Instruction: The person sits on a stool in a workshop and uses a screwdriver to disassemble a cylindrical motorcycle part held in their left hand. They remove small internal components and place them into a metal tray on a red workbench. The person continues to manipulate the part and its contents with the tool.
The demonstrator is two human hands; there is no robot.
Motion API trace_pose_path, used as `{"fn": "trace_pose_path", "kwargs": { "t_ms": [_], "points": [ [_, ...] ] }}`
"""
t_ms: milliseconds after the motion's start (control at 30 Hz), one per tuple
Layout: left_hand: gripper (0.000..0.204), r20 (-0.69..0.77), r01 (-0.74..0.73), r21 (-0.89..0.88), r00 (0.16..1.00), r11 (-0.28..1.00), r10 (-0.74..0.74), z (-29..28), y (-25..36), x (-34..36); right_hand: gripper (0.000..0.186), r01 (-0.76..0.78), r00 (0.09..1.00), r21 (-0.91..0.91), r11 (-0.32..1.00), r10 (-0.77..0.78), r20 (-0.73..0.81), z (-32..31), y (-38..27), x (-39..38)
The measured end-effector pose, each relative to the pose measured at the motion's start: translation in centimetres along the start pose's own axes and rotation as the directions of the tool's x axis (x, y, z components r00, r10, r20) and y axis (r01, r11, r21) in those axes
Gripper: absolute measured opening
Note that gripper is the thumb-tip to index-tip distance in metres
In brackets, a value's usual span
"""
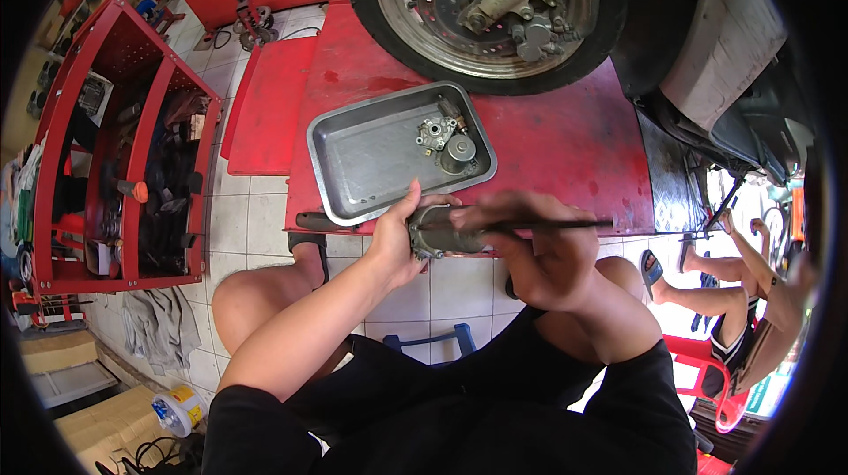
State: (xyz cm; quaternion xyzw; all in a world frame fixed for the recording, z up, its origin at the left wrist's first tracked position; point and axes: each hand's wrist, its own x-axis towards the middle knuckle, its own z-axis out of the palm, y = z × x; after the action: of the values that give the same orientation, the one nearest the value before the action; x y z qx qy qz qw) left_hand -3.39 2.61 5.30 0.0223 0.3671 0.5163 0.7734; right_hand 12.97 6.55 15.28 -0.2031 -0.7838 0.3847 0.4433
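My left hand [397, 241] is closed round a dull grey, rounded metal housing [433, 232], holding it just off the near edge of the red platform. Against the housing's right side is my right hand [552, 250], blurred by motion, with its fingers bent round a long, thin dark tool [587, 225]. That tool points out to the right, and its working end is too smeared to make out. Just beyond both hands lies a shallow metal tray [353, 166]. In its right part sit a small cast metal part [435, 132] and a round metal cylinder [458, 153].
The red platform [565, 157] carries a motorcycle wheel [486, 86] at the back. A dark handle [318, 221] lies by its near edge. On the left stands a red tool rack [128, 157]. A blue stool [428, 338] is below me. Another person [751, 298] sits at right.
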Motion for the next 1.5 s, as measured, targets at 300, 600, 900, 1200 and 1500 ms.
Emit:
{"fn": "trace_pose_path", "kwargs": {
  "t_ms": [300,600,900,1200,1500],
  "points": [
    [0.064,0.040,0.006,-0.044,0.999,0.999,-0.004,-0.8,0.2,0.5,0.030,0.029,0.999,-0.053,0.998,-0.027,0.023,0.6,-0.3,0.8],
    [0.067,0.055,0.029,-0.065,0.998,0.997,-0.025,-0.6,0.1,0.3,0.042,0.006,0.991,-0.089,0.996,0.006,0.131,-0.4,0.4,0.2],
    [0.066,0.015,0.010,-0.042,1.000,0.999,-0.009,-0.4,0.4,0.4,0.042,0.030,0.989,-0.040,0.999,-0.024,0.147,-0.8,0.8,-0.1],
    [0.066,0.003,-0.019,-0.046,1.000,0.999,0.019,-0.2,0.3,0.5,0.048,-0.118,0.991,0.066,0.991,0.113,0.077,0.6,0.0,0.2],
    [0.065,0.035,0.026,-0.015,0.999,1.000,-0.026,-0.9,0.2,0.7,0.051,-0.010,0.986,-0.155,0.988,0.036,0.166,-1.1,0.7,0.3]
  ]
}}
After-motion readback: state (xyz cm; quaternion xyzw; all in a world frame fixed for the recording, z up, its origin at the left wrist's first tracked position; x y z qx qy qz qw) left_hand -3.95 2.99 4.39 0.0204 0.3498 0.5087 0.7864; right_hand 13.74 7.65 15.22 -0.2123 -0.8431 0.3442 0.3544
